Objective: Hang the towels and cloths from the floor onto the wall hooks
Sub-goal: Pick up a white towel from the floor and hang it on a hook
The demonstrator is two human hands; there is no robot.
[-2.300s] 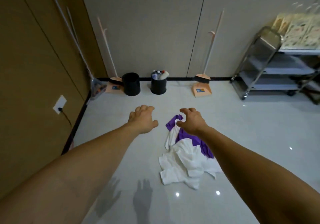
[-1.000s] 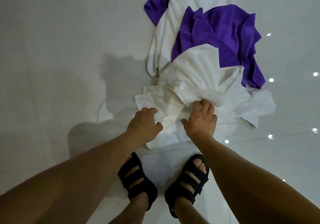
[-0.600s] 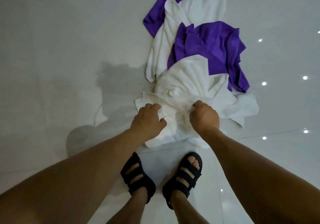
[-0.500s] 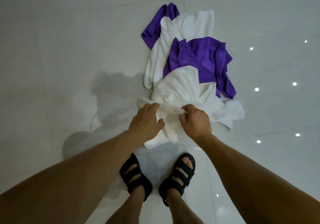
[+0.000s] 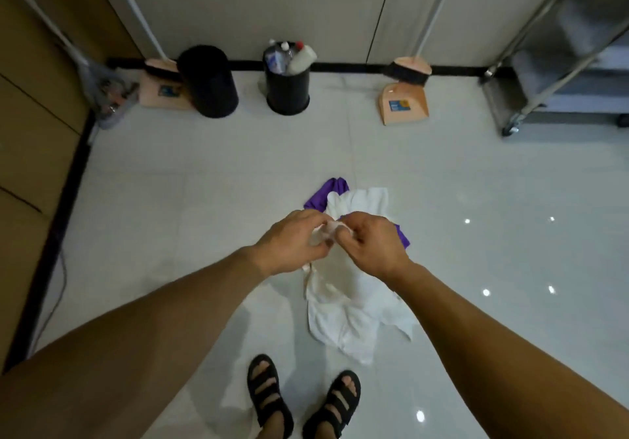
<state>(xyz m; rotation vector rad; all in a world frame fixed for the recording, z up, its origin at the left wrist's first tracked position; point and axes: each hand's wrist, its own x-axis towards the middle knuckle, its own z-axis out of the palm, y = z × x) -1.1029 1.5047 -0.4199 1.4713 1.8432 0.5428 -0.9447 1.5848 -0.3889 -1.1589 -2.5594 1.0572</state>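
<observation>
Towels, two, soft and white: lifted towel (image 5: 340,309) pinched at its bunched top by left hand (image 5: 292,244) and right hand (image 5: 374,244), draping crumpled onto the glossy floor (image 5: 204,200), second towel (image 5: 364,202) lying behind with purple cloth (image 5: 330,192); two round black bins (image 5: 209,81) (image 5: 287,88) by the wall (image 5: 272,3) (right one holding plastic bottles (image 5: 292,59)), two peach dustpans (image 5: 163,93) (image 5: 403,105).

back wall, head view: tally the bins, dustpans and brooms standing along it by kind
black bins: 2
dustpans: 2
brooms: 2
total: 6
</observation>
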